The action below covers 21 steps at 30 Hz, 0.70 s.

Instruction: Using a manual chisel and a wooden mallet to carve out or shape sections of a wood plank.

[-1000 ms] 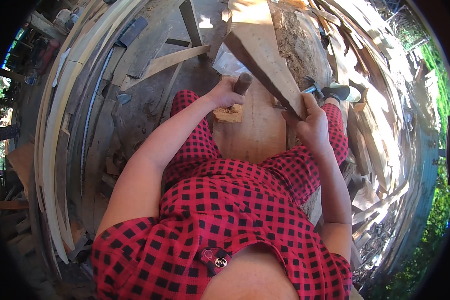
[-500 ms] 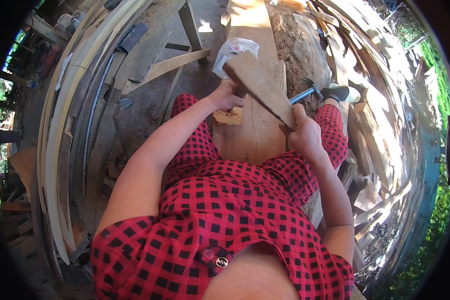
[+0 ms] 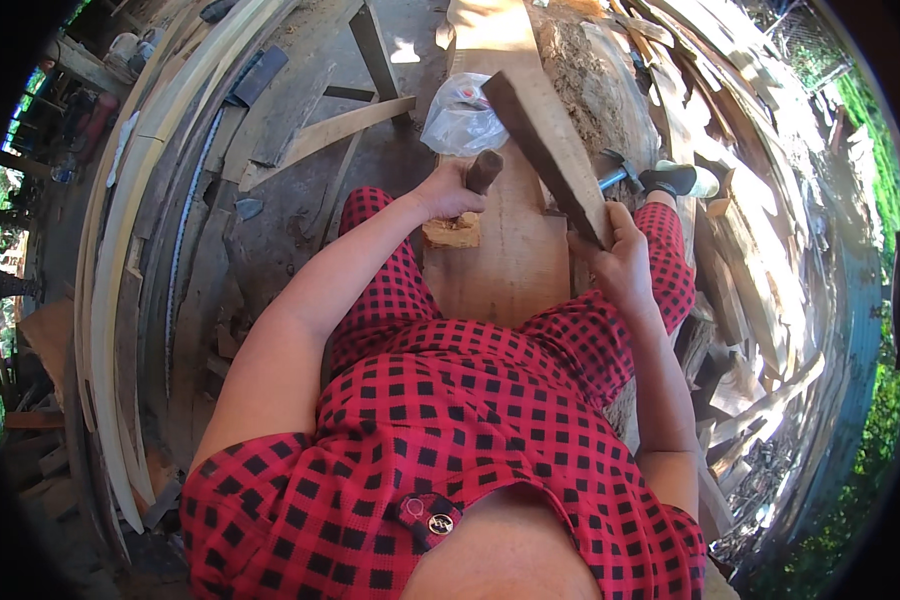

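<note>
My left hand (image 3: 447, 193) is closed around a round brown wooden handle (image 3: 484, 172), whose top end sticks up past my fingers. The tool's lower end is hidden. Just below that hand lies a small rough wood block (image 3: 452, 232), pale and chipped, on a wide plank (image 3: 500, 275) between my legs. My right hand (image 3: 622, 258) grips the near end of a thick flat piece of wood (image 3: 547, 150). This piece is raised at a slant over the plank, its far end up and to the left, apart from the wooden handle.
A clear plastic bag (image 3: 465, 118) sits on the plank beyond my left hand. A hammer (image 3: 620, 172) lies on the right beside a rough log (image 3: 610, 105), near my foot. Split wood (image 3: 750, 270) is piled at right; long strips (image 3: 120, 250) line the left.
The flat piece of wood has swung up and to the right, away from the wooden handle, which now shows clearly. My left hand has stayed almost in place.
</note>
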Available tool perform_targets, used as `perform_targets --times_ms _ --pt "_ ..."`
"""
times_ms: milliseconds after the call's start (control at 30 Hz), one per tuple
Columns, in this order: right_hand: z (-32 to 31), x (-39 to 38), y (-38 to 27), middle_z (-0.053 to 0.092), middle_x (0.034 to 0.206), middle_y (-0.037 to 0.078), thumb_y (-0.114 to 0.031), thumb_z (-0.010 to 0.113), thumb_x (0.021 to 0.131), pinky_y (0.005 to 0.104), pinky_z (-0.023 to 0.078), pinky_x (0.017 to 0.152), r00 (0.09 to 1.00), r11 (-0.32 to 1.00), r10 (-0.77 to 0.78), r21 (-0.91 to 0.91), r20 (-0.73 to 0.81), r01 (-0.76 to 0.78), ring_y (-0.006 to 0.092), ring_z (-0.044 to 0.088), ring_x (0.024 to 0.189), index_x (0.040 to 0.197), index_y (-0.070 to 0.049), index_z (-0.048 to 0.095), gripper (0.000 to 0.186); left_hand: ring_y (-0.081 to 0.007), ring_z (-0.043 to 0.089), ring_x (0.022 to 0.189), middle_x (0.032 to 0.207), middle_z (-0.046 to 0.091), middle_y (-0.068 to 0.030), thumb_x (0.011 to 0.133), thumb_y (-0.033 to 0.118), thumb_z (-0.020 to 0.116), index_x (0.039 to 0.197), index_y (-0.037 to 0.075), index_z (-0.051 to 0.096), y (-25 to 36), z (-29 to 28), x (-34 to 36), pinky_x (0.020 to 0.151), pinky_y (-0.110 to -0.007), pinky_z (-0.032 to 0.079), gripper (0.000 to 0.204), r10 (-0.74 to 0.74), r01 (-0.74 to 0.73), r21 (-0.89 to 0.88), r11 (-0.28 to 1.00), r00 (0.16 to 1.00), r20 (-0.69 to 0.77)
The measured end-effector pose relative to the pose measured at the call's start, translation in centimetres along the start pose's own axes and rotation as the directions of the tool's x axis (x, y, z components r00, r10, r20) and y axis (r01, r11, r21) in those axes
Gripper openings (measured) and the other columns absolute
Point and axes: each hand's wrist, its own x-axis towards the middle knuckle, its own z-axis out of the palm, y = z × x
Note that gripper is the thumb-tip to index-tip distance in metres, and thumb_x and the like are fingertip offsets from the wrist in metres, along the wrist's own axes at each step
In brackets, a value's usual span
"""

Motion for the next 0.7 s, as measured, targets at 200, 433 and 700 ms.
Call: perform_targets --times_ms 200,433,700 --pt "3.8 -0.8 2.5 0.059 0.074 0.016 -0.010 0.070 0.078 0.0356 0.045 0.059 0.996 0.994 -0.083 -0.077 0.010 0.084 0.0242 0.062 0.071 0.098 -0.002 0.046 0.033 -0.0096 0.054 0.072 0.074 0.056 0.0012 0.064 -0.001 0.064 0.076 0.004 0.056 -0.1 0.1 -0.1 0.070 -0.026 0.045 0.015 0.001 -0.001 -0.017 1.000 1.000 0.014" --pt "6.5 -0.7 2.7 0.054 0.064 0.003 -0.013 0.070 0.079 0.0226 0.038 0.039 0.960 0.601 0.212 0.750 0.184 -0.277 0.0105 0.051 0.045 0.089 -0.004 0.048 0.026 -0.0118 0.058 0.080 0.082 0.060 -0.0016 0.067 -0.001 0.063 0.080 0.004 0.058 -0.2 -1.0 -3.2 0.075 -0.027 0.048 0.016 0.074 -0.074 0.002 0.997 0.992 -0.100" --pt "13.9 -0.7 6.8 0.055 0.064 0.007 -0.013 0.070 0.078 0.0298 0.042 0.040 0.804 0.601 0.357 0.541 0.476 -0.588 0.0161 0.053 0.044 0.086 0.000 0.052 0.024 -0.0153 0.064 0.074 0.080 0.061 -0.0043 0.074 0.002 0.067 0.081 0.008 0.055 -1.9 0.5 -7.4 0.063 -0.030 0.055 0.015 -0.252 -0.179 -0.552 0.815 0.748 -0.614"
